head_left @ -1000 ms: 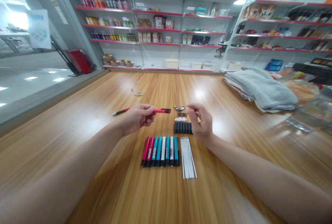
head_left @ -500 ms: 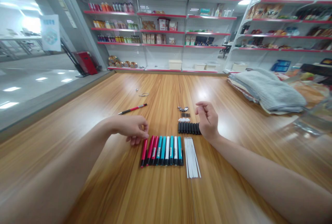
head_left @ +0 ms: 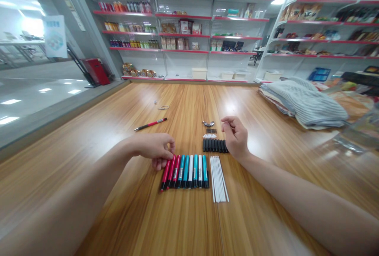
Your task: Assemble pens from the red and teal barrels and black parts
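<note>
My left hand point(head_left: 161, 150), its fingers curled together, is at the upper end of the leftmost red pen barrel point(head_left: 166, 175). That barrel leans to the right in a row with other red, blue and white barrels point(head_left: 191, 172). My right hand point(head_left: 236, 135) is loosely closed, with nothing visible in it, beside a row of black rubber grips point(head_left: 213, 145). Right of the barrels lie several thin white refills point(head_left: 218, 179). Beyond the grips are small white tips point(head_left: 209, 136), dark springs point(head_left: 211, 130) and silvery metal pieces point(head_left: 208, 123).
A red and black pen point(head_left: 151, 124) lies beyond my left hand, with a thin loop point(head_left: 163, 107) farther off. Folded striped cloth point(head_left: 304, 102) and a clear container point(head_left: 355, 129) are on the right. Stocked shelves point(head_left: 186, 52) stand behind the wooden table point(head_left: 142, 216).
My left hand has shifted slightly right, and the top of the leftmost red pen barrel has tilted right, closer to its neighbour. My right hand has stayed nearly still.
</note>
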`<state>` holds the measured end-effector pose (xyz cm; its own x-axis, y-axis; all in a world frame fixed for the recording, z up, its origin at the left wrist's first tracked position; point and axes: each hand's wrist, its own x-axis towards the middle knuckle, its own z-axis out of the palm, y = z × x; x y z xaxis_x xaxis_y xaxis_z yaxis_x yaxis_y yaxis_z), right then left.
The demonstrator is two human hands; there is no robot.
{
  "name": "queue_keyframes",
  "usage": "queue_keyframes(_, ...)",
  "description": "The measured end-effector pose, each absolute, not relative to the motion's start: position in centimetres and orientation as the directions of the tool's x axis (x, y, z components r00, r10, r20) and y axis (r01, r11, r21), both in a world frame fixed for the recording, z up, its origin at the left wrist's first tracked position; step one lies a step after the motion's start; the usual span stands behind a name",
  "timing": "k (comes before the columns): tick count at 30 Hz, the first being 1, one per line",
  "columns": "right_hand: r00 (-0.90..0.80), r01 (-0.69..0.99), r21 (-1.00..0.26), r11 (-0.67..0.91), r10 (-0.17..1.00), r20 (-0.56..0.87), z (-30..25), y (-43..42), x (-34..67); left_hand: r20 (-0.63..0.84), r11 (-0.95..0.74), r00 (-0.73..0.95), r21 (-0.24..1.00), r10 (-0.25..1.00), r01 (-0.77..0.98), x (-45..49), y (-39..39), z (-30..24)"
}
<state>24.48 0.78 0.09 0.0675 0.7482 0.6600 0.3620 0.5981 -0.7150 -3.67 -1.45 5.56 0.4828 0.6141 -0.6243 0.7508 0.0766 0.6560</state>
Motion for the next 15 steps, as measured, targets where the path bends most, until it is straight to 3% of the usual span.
queue_keyframes(3,0.071,0.36,-0.717,0.596,0.749,0.658,0.1,0.8,24.5,-0.586,0.055,0.468,0.661,0.662,0.749,-3.5,-1.4,5.7)
queue_keyframes(6,0.089,0.354,-0.725,0.591,0.75,0.655,0.1,1.0,24.7,-0.479,-0.012,0.358,0.586,0.801,0.81,-3.9,-0.5,5.6)
queue_keyframes(9,0.133,0.349,-0.74,0.575,0.751,0.647,0.0,1.5,25.1,-0.163,-0.08,0.143,0.343,0.976,0.936,-5.2,1.1,4.5)
queue_keyframes(11,0.17,0.344,-0.756,0.557,0.755,0.634,-0.1,1.9,25.4,0.104,-0.043,0.03,0.123,0.994,0.992,-6.4,2.2,3.3)
queue_keyframes(13,0.205,0.329,-0.773,0.543,0.758,0.619,-0.1,2.3,25.6,0.238,0.044,-0.028,-0.059,0.971,0.997,-7.6,3.0,2.0)
queue_keyframes(15,0.225,0.309,-0.786,0.536,0.762,0.607,-0.2,2.6,25.7,0.246,0.139,-0.108,-0.11,0.963,0.984,-8.5,3.3,0.8)
